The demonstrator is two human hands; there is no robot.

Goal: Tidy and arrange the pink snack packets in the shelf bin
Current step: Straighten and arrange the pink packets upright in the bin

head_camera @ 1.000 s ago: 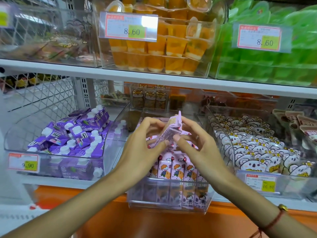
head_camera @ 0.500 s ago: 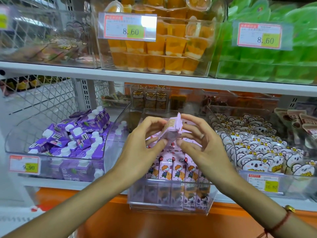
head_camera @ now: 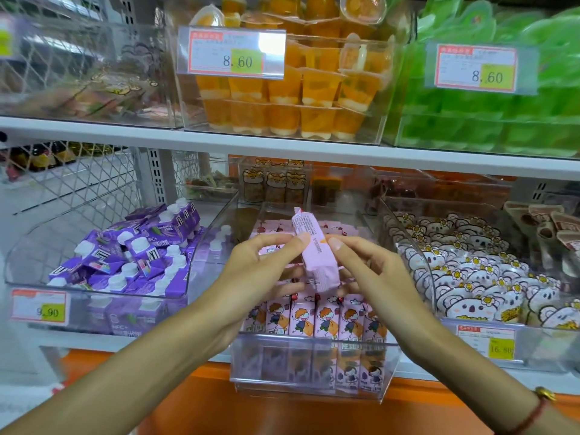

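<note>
Shop shelves are filling the head view, with a clear bin (head_camera: 314, 365) of pink packets (head_camera: 317, 318) at the lower centre. Both hands are pinching one loose packet (head_camera: 315, 255) above that row: the left hand (head_camera: 254, 277) on its left edge, the right hand (head_camera: 370, 277) on its right. Compared with a second ago, the packet is turning more upright, printed back toward the camera. It is probably being squared up for slotting into the row.
</note>
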